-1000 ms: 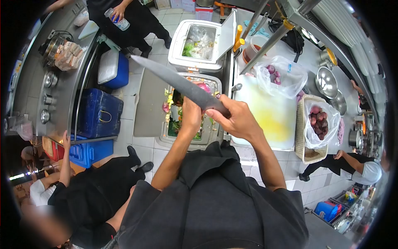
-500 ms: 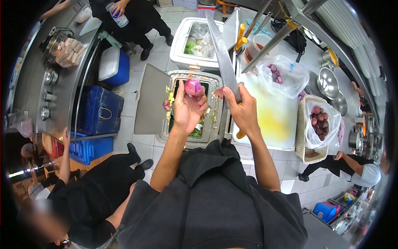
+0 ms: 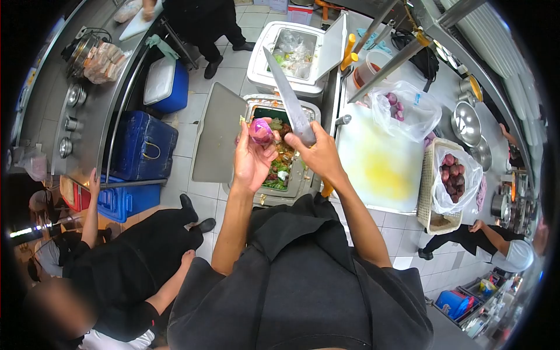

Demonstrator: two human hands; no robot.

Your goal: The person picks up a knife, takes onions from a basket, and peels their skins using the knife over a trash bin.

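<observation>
My left hand [image 3: 252, 164] is closed round a red onion [image 3: 261, 132], partly peeled, with bright purple flesh showing. In my right hand [image 3: 321, 153] is a large knife [image 3: 290, 100], its broad blade tilted up and to the left, close to the onion. The yellow end of its handle [image 3: 327, 189] sticks out below my palm. Both hands are over an open grey bin [image 3: 256, 107] holding vegetable scraps [image 3: 280, 178]. Its lid [image 3: 216, 140] is folded out to the left.
A white cutting board [image 3: 379, 157] with a yellow stain lies right of the bin. Beyond it are a plastic bag of peeled onions [image 3: 408, 111] and a basket [image 3: 430, 175] with a bag of red onions [image 3: 452, 178]. A white cooler [image 3: 265, 81] stands behind the bin. Co-workers are at left and right.
Both hands have shifted left, with the onion and the knife. The blade has come nearer the onion. The piece of skin by my right thumb no longer shows there.
</observation>
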